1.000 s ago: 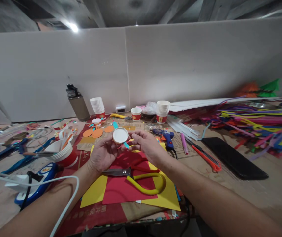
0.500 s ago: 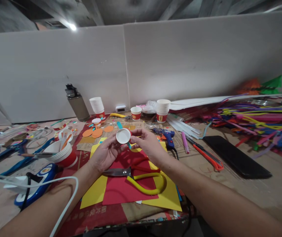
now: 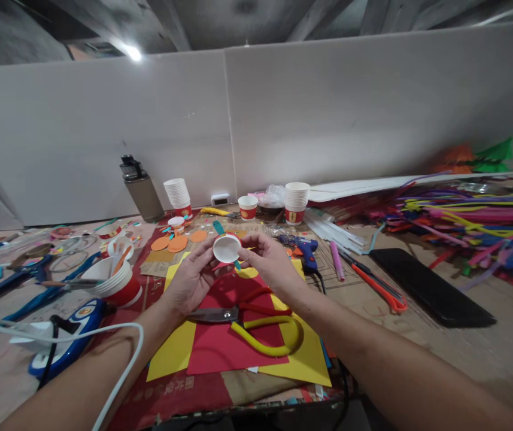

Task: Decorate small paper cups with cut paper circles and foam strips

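Observation:
A small paper cup (image 3: pixel 227 248) is held between both hands, its white inside facing me and teal strips sticking out at the top and the lower right. My left hand (image 3: pixel 196 272) grips its left side and underside. My right hand (image 3: pixel 267 260) pinches the right rim with thumb and fingers. Below the hands, large scissors (image 3: pixel 263 329) with one red and one yellow handle lie across red paper (image 3: pixel 220 353), which rests on yellow paper (image 3: pixel 170 353). Orange paper discs (image 3: pixel 178 243) lie just beyond my left hand.
A blue glue gun (image 3: pixel 307 251) and a black phone-like slab (image 3: pixel 431 287) lie to the right, before a heap of pipe cleaners (image 3: pixel 476 221). Stacked cups (image 3: pixel 296 203) and a bottle (image 3: pixel 143 191) stand along the back. A white cable (image 3: pixel 137 341) crosses my left forearm.
The cup has tilted in my hands: its mouth now looks wider and flatter, and more of its red outside shows along the top. Both hands stay in nearly the same place.

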`<act>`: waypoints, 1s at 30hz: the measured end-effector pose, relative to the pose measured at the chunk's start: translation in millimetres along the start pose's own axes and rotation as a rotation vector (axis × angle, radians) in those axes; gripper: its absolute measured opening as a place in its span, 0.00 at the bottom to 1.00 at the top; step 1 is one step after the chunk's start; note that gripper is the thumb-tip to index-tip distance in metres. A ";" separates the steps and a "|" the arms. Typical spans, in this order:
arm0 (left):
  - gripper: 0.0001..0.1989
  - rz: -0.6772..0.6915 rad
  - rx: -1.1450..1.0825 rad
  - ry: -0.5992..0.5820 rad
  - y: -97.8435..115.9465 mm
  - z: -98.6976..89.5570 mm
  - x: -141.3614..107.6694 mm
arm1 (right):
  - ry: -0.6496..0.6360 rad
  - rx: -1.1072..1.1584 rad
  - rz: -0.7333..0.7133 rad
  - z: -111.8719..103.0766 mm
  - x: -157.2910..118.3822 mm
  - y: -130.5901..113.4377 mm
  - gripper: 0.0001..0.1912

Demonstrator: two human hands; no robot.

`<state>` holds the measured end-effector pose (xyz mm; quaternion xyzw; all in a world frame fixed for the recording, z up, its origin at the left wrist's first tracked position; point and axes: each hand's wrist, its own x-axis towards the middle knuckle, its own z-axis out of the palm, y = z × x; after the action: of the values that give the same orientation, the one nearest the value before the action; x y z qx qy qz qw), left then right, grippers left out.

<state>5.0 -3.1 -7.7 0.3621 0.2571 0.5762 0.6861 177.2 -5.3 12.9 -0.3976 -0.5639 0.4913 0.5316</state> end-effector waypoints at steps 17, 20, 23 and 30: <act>0.16 0.050 0.134 -0.023 -2.9 2.4 -2.3 | -0.005 -0.187 -0.023 -2.3 -0.4 3.7 0.13; 0.17 0.079 0.170 -0.031 -5.9 2.6 -2.4 | 0.004 -0.203 -0.003 -2.1 -1.7 1.6 0.13; 0.18 0.099 0.188 -0.034 -8.1 3.4 -3.3 | 0.011 -0.221 -0.003 -1.9 -3.2 -0.6 0.14; 0.18 0.086 0.195 -0.041 -8.8 4.1 -4.8 | 0.019 -0.245 0.006 -0.7 -5.6 -4.9 0.14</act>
<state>12.5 -9.2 -12.5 0.4494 0.2819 0.5698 0.6276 178.9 -11.6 16.5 -0.4657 -0.6135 0.4166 0.4829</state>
